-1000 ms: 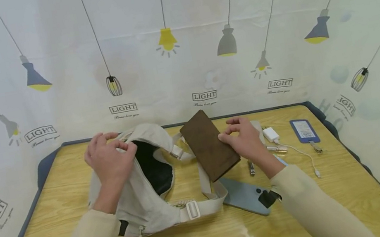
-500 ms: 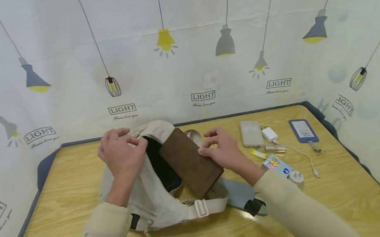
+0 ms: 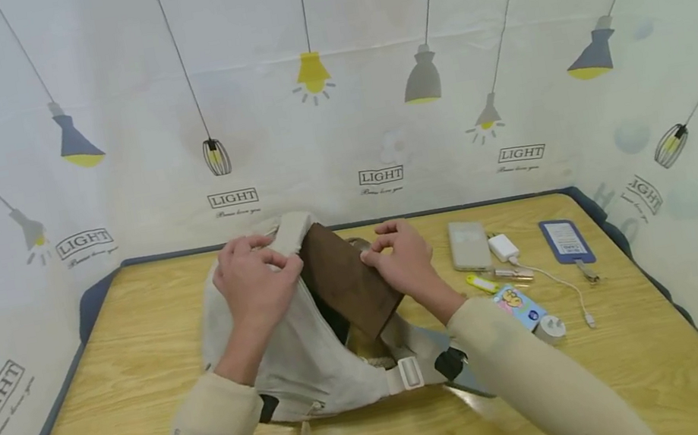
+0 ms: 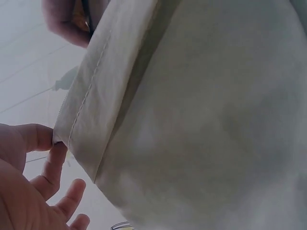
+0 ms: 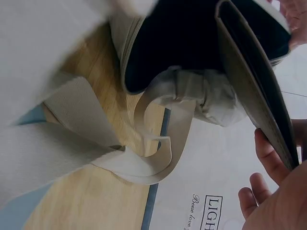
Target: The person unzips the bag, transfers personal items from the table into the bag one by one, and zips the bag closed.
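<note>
In the head view the brown folder [image 3: 348, 279] has swung leftward, away from open air and up to the dark mouth [image 3: 333, 322] of the beige bag [image 3: 296, 357], the right hand [image 3: 403, 258] pinching its near edge. Over to the left wrist, where the left hand's [image 4: 29, 187] grip is clamped on the bag's rim; and on the right wrist, thumb and fingers clamp the folder, its far end seemingly entering, so carrying looks to give way to insertion.
</note>
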`<state>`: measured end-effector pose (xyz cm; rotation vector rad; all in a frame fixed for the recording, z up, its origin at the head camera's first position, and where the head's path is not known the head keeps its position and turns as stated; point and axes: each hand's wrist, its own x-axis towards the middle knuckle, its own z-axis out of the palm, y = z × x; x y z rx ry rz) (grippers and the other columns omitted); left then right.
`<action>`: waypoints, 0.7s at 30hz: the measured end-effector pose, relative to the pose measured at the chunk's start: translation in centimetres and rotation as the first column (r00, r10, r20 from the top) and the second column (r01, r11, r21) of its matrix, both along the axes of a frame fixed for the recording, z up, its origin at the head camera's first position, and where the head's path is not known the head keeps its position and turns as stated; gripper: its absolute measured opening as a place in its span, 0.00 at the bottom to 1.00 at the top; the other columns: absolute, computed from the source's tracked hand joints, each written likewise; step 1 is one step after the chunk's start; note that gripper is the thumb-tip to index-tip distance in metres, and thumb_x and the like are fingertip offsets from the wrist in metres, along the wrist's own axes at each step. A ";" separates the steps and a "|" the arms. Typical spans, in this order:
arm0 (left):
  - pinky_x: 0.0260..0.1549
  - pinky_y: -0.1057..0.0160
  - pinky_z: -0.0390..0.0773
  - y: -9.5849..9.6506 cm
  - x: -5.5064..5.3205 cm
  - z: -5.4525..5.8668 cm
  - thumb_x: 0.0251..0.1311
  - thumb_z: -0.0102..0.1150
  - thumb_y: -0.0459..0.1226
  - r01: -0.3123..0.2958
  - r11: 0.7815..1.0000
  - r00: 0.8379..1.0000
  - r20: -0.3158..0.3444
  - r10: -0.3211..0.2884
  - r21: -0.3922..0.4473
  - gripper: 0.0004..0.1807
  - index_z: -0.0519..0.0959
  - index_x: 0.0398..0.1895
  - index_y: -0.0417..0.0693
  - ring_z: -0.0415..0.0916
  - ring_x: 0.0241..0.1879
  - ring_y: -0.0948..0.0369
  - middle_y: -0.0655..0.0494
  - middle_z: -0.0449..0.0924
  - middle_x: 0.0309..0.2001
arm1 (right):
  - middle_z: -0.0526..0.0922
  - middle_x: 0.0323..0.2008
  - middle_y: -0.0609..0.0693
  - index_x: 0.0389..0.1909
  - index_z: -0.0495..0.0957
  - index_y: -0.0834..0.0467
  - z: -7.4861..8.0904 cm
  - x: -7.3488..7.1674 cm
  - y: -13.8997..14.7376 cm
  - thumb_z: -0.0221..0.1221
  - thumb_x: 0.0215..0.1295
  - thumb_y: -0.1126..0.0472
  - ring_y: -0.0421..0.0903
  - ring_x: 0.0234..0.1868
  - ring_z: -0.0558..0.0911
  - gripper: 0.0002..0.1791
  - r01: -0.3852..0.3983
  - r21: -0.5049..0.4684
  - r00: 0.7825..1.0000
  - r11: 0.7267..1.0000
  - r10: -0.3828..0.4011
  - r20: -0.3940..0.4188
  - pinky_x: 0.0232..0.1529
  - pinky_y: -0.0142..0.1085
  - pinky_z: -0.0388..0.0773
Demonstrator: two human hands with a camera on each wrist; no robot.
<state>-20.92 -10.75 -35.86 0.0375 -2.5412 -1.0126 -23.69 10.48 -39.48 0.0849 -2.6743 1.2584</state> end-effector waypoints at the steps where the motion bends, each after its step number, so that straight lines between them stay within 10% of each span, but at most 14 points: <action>1: 0.66 0.39 0.50 0.1 0.0 0.1 0.52 0.59 0.43 0.002 1.000 1.000 0.009 -0.002 0.003 0.13 0.83 0.15 0.47 0.60 0.66 0.49 0.54 0.78 0.53 | 0.77 0.55 0.53 0.23 0.84 0.59 0.1 -0.1 0.0 0.64 0.58 0.56 0.53 0.60 0.74 0.11 0.004 0.001 1.000 1.000 -0.004 0.007 0.62 0.60 0.57; 21: 0.63 0.38 0.55 -1.5 -2.3 -0.9 0.53 0.56 0.42 -0.053 0.999 0.997 0.058 0.054 -0.011 0.14 0.86 0.22 0.44 0.60 0.66 0.47 0.52 0.78 0.55 | 0.79 0.53 0.51 0.23 0.86 0.53 -1.3 0.8 -1.8 0.60 0.57 0.53 0.51 0.57 0.76 0.11 -0.028 0.073 0.988 0.997 0.017 0.150 0.57 0.61 0.60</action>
